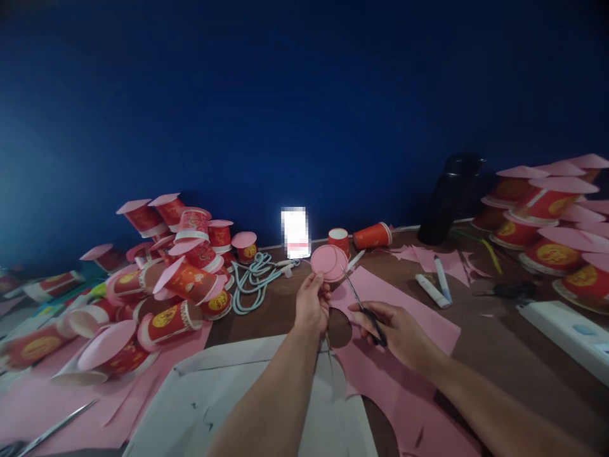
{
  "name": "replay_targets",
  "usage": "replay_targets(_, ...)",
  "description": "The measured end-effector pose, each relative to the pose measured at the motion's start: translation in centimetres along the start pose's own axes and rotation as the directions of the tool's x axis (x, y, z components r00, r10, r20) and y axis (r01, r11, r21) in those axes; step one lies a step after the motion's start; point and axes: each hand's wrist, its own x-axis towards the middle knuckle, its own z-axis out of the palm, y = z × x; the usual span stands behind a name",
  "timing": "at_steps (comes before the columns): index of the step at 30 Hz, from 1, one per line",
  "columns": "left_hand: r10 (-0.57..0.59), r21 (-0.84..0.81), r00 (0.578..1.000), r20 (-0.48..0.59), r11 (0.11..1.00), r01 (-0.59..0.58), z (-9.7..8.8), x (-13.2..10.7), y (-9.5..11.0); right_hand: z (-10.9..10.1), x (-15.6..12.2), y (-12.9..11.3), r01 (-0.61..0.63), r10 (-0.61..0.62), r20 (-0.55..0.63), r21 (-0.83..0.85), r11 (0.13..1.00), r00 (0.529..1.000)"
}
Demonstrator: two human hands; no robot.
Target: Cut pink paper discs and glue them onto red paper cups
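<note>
Between the fingers of my left hand is a round pink paper disc, held up above the table. A smaller circle outline shows on its face. My right hand grips a pair of scissors with black handles, their blades pointing up toward the disc's right edge. I cannot tell whether the blades touch the paper. Under my hands lies a large pink paper sheet with round pieces cut out of it. A white sheet lies beneath my left forearm.
Red paper cups with pink discs pile up at left; more cups stack at right. A coiled pale cable, a lit phone, a dark bottle, a glue tube and a white box surround the work. Other scissors lie lower left.
</note>
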Motion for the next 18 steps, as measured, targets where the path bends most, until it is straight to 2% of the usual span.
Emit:
replay_targets(4, -0.055, -0.065, 0.998, 0.014, 0.996, 0.056, 0.08, 0.30, 0.00, -0.05, 0.11, 0.10, -0.011, 0.011, -0.007, 0.005, 1.000, 1.000)
replay_targets(11, -0.128, -0.132, 0.991, -0.036, 0.984, 0.123, 0.21, 0.42, -0.03, -0.19, 0.21, 0.48, 0.005, -0.003, 0.023, -0.072, 0.997, 1.000)
replay_targets(18, -0.103, -0.150, 0.994, -0.038, 0.984, 0.096, 0.57, 0.70, -0.28, -0.18, 0.17, 0.45, 0.001, -0.001, 0.001, -0.075, 0.997, 1.000)
